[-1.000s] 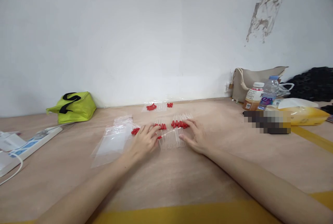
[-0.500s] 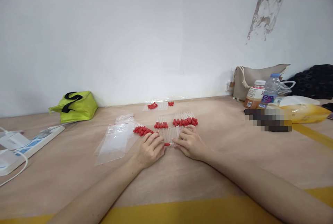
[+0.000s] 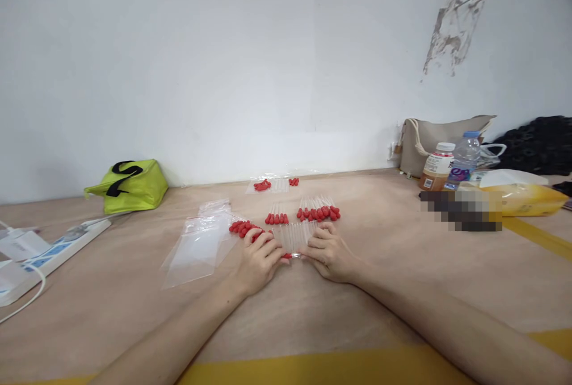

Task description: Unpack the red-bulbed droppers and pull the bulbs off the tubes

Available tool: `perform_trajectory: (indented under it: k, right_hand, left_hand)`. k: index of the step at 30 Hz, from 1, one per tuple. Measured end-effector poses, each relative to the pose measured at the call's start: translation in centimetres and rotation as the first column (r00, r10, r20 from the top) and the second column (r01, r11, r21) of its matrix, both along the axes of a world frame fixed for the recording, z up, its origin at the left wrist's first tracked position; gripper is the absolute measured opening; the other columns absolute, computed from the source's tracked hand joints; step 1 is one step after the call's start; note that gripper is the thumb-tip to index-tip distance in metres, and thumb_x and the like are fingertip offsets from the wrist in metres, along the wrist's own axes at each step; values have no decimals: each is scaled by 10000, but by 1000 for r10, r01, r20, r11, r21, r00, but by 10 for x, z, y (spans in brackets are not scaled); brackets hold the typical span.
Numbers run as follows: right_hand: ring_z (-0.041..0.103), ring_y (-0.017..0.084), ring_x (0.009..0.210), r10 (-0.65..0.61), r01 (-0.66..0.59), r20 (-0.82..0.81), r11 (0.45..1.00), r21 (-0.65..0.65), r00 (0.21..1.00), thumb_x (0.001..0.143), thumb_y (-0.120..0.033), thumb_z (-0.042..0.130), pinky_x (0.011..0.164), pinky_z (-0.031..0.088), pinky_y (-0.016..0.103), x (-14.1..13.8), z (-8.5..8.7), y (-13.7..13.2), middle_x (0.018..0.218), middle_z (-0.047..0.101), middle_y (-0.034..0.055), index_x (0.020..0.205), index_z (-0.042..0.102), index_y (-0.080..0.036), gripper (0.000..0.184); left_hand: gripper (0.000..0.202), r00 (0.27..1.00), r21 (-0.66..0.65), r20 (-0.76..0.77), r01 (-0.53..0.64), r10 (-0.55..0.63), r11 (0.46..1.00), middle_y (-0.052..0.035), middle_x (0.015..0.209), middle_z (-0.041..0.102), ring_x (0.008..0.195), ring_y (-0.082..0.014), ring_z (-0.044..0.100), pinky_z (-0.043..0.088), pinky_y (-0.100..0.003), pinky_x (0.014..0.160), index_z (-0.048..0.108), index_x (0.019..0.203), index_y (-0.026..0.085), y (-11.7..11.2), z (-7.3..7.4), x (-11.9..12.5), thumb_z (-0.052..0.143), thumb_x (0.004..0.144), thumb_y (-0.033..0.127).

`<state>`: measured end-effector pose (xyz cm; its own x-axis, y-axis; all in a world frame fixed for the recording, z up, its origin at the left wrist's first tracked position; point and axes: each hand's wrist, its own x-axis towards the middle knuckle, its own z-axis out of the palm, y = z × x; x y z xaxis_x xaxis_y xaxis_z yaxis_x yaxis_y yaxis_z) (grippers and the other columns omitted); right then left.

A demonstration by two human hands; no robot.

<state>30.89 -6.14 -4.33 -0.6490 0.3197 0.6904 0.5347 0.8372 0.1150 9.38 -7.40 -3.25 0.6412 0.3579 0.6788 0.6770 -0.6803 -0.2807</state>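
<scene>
Between my fingertips, low over the table, lies a dropper (image 3: 295,255) with a red rubber bulb and a clear tube. My left hand (image 3: 261,260) is closed on its bulb end. My right hand (image 3: 328,254) pinches the clear tube from the other side. Just beyond my fingers is a row of clear tubes (image 3: 295,236). A pile of red bulbs (image 3: 241,227) sits by my left hand, partly hidden by it. Farther back lie a small group of red-bulbed droppers (image 3: 277,218) and a larger group of red-bulbed droppers (image 3: 317,213).
Clear plastic bags (image 3: 196,251) lie left of the hands. A bag with red bulbs and tubes (image 3: 279,185) rests near the wall. At left are a green bag (image 3: 136,185) and a power strip (image 3: 58,257); at right, bottles (image 3: 438,167) and a yellow tissue pack (image 3: 527,197).
The red bulb and the clear tube have come closer together between my hands, and less of the bulb shows. The whole view has shifted slightly.
</scene>
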Motion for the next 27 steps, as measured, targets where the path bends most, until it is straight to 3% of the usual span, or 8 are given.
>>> perform_trajectory:
  k: [10,13,15,19,22,25,27]
  right_hand:
    - [409,138,653,37,-38,30,999,21,999,851,-224,410,705,292,327,7,-3,-2,619,576,8,899,631,-216,226]
    - [435,143,663,-2,1,-32,1000,-28,999,851,-244,411,706,312,325,15,-4,3,614,574,17,882,642,-218,234]
    - [460,146,668,-94,79,-154,992,-99,984,852,-272,419,700,329,319,17,-4,8,633,587,19,895,645,-229,233]
    - [528,152,692,-283,181,-393,944,-275,875,844,-309,427,715,380,314,14,-5,18,720,626,27,916,631,-224,233]
    - [558,166,721,-323,174,-444,923,-343,836,833,-293,409,685,418,302,12,-8,26,771,635,44,899,611,-198,232]
    - [568,172,722,-352,226,-404,918,-327,844,820,-279,420,711,417,314,14,-12,32,759,645,45,859,621,-193,221]
    - [572,171,728,-376,286,-346,915,-284,859,812,-264,438,757,390,329,15,-13,34,753,654,39,832,638,-203,210]
  left_hand:
    - [162,998,22,-37,46,-45,999,19,709,647,773,-148,523,314,-390,835,615,699,210,-6,2,-3,510,822,218]
    - [134,998,-7,57,22,-22,1000,-4,759,649,784,-159,521,362,-367,786,622,760,210,-5,3,-16,504,814,178]
    - [139,978,-74,205,-9,25,997,-27,792,632,781,-157,523,402,-326,733,625,839,207,-2,6,-28,489,820,185]
    - [237,815,-240,513,-163,267,957,-62,872,563,774,-155,535,449,-283,681,623,958,181,18,18,-55,442,827,260]
    - [313,657,-395,562,-320,502,861,-78,874,553,863,-204,536,452,-322,732,628,992,166,39,21,-80,422,786,282]
    - [364,562,-601,527,-283,638,747,-63,818,592,775,-195,575,462,-318,696,598,1033,143,55,17,-100,422,745,279]
    - [391,544,-643,527,-247,653,725,-56,831,609,693,-172,583,466,-291,633,562,1061,140,62,12,-106,447,733,320]
